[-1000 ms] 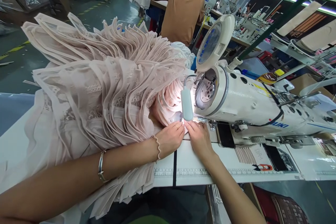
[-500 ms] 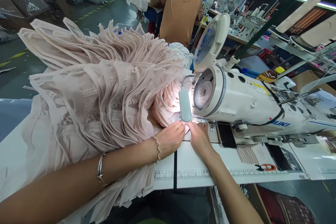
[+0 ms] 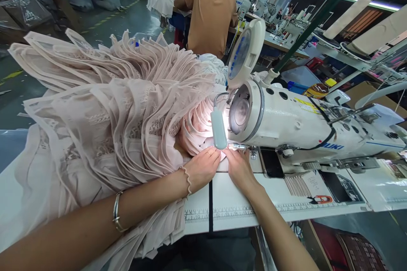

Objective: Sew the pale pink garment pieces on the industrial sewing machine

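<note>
Fingers (image 3: 213, 155) of both hands lay flat, pinning the fabric (image 3: 127, 118) under the lamp (image 3: 219, 128); left hand (image 3: 203, 168) and right hand (image 3: 239, 167) had barely shifted, so the seam probably crept on, needle hidden.

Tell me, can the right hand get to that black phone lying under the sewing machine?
Probably yes. The right hand rests on the table beside the phone, with only bare tabletop between them; the sewing machine arches above it, leaving its near edge exposed.

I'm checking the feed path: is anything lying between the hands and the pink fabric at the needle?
Nothing visible: the left hand and right hand both rest directly on the pink fabric. The small lamp hangs just above their fingertips.
</note>
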`<state>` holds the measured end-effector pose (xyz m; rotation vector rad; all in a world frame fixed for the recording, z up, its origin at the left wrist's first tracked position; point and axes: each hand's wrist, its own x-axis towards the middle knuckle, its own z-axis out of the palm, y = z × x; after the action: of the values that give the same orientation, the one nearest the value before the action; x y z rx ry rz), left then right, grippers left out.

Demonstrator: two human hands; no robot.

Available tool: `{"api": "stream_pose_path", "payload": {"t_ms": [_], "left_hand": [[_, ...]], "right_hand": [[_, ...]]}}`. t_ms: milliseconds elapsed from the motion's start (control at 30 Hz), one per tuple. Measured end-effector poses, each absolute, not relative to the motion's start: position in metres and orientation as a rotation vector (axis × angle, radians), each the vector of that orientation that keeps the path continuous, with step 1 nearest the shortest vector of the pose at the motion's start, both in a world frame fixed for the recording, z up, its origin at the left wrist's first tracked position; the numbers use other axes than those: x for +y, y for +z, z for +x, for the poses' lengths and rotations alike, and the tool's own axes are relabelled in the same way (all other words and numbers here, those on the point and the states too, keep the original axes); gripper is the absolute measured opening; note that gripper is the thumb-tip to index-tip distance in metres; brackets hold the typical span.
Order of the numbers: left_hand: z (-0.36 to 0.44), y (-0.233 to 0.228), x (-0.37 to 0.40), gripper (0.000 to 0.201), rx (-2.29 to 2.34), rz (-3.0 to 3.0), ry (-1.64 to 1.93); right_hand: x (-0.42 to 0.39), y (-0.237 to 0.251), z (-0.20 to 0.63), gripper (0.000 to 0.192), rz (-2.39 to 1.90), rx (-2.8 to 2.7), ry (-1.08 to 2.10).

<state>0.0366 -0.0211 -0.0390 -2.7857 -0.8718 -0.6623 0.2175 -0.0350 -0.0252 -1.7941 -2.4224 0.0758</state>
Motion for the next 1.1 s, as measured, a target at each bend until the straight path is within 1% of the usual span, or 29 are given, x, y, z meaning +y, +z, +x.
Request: {"api": "stream_pose_path", "payload": {"t_ms": [167,267,433,633,800,967,1100], "left_hand": [[0.037,-0.035,-0.02,0.043,-0.902,-2.834,-0.648],[0.037,-0.034,-0.02,0.042,-0.918,-2.834,-0.64],[0.036,-0.033,-0.019,0.036,-0.946,-2.829,-0.616],[0.036,-0.033,-0.019,0.036,-0.968,-2.857,-0.591],[0.036,-0.034,-0.019,0.037,-0.949,-2.826,-0.585],[0.021,-0.027,-0.001,0.029,-0.829,-2.844,-0.537],[0.007,-0.022,0.009,0.023,-0.794,-2.838,-0.652]], "right_hand": [[-0.033,-0.034,0.221,0.058,-1.695,-2.43,-0.057],[-0.032,-0.037,0.222,0.056,-1.673,-2.416,-0.092],[-0.033,-0.036,0.22,0.051,-1.667,-2.394,-0.114],[-0.033,-0.03,0.215,0.046,-1.74,-2.415,-0.064],[-0.031,-0.03,0.215,0.038,-1.72,-2.386,-0.058],[-0.03,-0.04,0.22,0.05,-1.573,-2.238,-0.007],[-0.033,-0.044,0.224,0.049,-1.563,-2.169,0.085]]}}
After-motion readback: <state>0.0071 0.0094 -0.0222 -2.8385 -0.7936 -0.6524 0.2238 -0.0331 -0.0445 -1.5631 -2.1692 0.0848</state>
